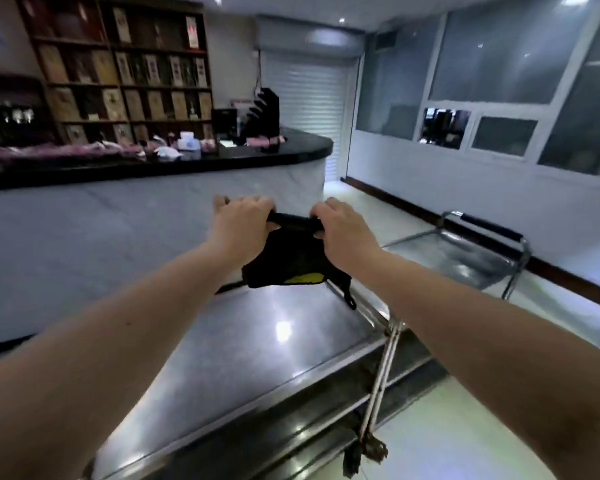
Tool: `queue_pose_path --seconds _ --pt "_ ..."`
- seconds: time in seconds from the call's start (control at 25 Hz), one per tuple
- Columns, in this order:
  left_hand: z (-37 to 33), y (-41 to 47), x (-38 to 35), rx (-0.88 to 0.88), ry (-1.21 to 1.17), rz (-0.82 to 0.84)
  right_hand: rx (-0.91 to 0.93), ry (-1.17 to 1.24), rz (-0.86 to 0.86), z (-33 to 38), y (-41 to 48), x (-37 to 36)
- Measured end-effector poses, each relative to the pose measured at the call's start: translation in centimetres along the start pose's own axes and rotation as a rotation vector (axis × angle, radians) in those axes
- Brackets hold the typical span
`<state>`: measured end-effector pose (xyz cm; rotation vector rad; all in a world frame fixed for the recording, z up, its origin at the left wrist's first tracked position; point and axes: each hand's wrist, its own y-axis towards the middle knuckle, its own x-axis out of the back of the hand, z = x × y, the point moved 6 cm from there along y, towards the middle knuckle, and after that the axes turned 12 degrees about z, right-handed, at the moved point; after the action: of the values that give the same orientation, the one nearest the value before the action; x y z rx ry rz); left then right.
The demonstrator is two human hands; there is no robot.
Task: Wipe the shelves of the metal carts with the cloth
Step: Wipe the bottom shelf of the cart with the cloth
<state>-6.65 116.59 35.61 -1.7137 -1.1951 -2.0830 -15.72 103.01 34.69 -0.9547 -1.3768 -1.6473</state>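
Observation:
The near metal cart (pixel 257 358) stretches away from me, its shiny top shelf bare. At its far end my left hand (pixel 243 220) and my right hand (pixel 343 226) both curl round a black padded bar (pixel 291 220) that looks like the cart's handle. A dark cloth (pixel 284 261) with a yellow patch hangs from the bar between my hands, down to the shelf's far edge. I cannot tell whether either hand also pinches the cloth. A second metal cart (pixel 465 251) with a similar black handle stands to the right.
A curved counter with a black top (pixel 291 150) and pale front runs along the left, close to the near cart. Shelves of boxes stand behind it. A white wall with windows (pixel 499 133) bounds the right. Tiled floor (pixel 465 427) lies between the carts.

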Motion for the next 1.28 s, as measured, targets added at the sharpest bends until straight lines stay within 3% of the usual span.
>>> queue_pose_path --seconds 0.24,0.48,0.68,0.92,1.12,1.28 --pt "-3.4 10.0 11.2 -0.112 0.093 -0.242 -0.109 -0.128 -0.212 -3.0 6.1 13.8" --pt "-10.5 16.0 13.0 -0.211 -0.004 -0.360 -0.198 -0.215 -0.291 -10.1 5.7 21.4" --pt "-19.9 21.6 9.4 -0.299 -0.015 -0.354 -0.200 -0.181 -0.264 -20.5 3.4 23.9" --pt "-34.7 30.2 0.9 -0.380 0.066 -0.304 -0.066 -0.593 -0.184 -37.6 0.9 23.1" --pt "-46.1 38.7 -7.5 -0.368 0.016 -0.170 -0.169 -0.430 -0.179 -54.7 0.5 21.4" --pt "-51.0 43.7 -15.0 -0.345 -0.041 -0.054 -0.266 -0.226 -0.212 -65.2 1.7 17.6"
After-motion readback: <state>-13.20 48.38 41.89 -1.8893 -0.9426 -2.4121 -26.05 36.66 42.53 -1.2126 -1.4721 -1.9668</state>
